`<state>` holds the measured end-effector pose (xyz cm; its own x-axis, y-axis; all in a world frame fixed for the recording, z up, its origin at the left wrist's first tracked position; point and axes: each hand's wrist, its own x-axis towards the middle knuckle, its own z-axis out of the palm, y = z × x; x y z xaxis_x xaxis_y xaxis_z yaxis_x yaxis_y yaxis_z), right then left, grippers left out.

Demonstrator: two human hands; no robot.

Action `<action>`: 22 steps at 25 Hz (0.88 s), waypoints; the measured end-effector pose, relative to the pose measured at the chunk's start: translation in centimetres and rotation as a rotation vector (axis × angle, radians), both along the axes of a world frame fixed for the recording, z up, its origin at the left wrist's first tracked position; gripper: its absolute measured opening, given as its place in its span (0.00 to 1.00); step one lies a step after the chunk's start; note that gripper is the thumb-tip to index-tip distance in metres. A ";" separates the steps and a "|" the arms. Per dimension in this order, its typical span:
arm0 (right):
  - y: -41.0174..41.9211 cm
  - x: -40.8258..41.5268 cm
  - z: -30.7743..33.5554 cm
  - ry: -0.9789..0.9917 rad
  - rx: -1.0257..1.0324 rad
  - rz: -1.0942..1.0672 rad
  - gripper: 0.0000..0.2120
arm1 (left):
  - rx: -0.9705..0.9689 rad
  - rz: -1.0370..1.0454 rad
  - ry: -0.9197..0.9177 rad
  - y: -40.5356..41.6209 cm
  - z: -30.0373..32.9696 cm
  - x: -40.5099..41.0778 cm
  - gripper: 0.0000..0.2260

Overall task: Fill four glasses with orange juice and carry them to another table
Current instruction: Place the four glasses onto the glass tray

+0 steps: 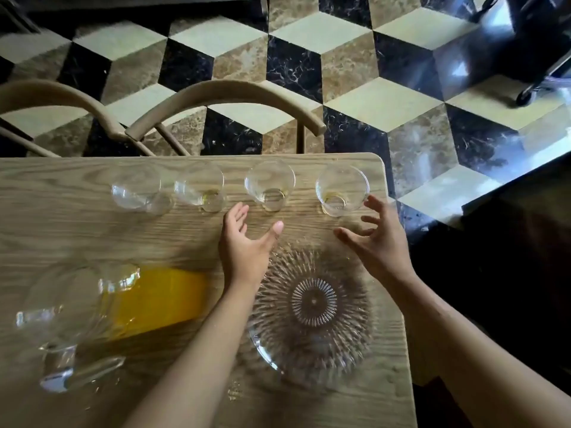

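Wooden table (61,230) bearing a ribbed glass plate (312,307) and a juice pitcher (102,307) at near left; four empty glasses (269,186) in a row along the far edge; left hand (247,239) and right hand (380,242), fingers spread and holding nothing, hover just short of the two rightmost glasses.

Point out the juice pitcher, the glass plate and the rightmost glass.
juice pitcher (102,307): head view, on its glass wall.
glass plate (313,301): head view, on its ribbed centre.
rightmost glass (341,188): head view, inside its bowl.

No legible text, label, brand, number or sign on any surface in view.
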<state>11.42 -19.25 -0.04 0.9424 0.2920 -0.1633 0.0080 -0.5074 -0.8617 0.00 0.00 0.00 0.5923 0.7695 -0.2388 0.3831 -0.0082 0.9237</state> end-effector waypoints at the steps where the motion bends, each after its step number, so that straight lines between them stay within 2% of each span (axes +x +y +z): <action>1: 0.2 0.4 -0.3 0.003 0.009 0.003 0.40 | -0.008 0.013 -0.013 0.2 -0.4 0.3 0.39; 6: 0.9 1.8 -1.9 0.060 0.077 0.026 0.36 | 0.020 -0.015 0.021 1.4 -0.9 1.5 0.43; 10: 1.5 2.4 -2.6 0.063 0.135 0.031 0.32 | -0.061 -0.033 -0.001 1.3 -1.0 2.7 0.47; 13: 1.9 2.5 -2.8 0.063 0.180 0.011 0.35 | -0.111 -0.021 -0.084 1.1 -1.2 3.5 0.43; 17: 2.1 2.5 -3.0 0.058 0.203 0.000 0.35 | -0.121 0.009 -0.163 1.1 -1.7 3.9 0.33; 22: 2.3 2.3 -2.7 0.032 0.174 0.003 0.36 | -0.096 0.022 -0.193 0.9 -1.5 3.3 0.32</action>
<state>13.73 -16.99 -2.74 0.9367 0.3208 -0.1399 -0.0198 -0.3507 -0.9363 3.33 0.86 -1.48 0.6173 0.7622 -0.1952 0.1981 0.0895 0.9761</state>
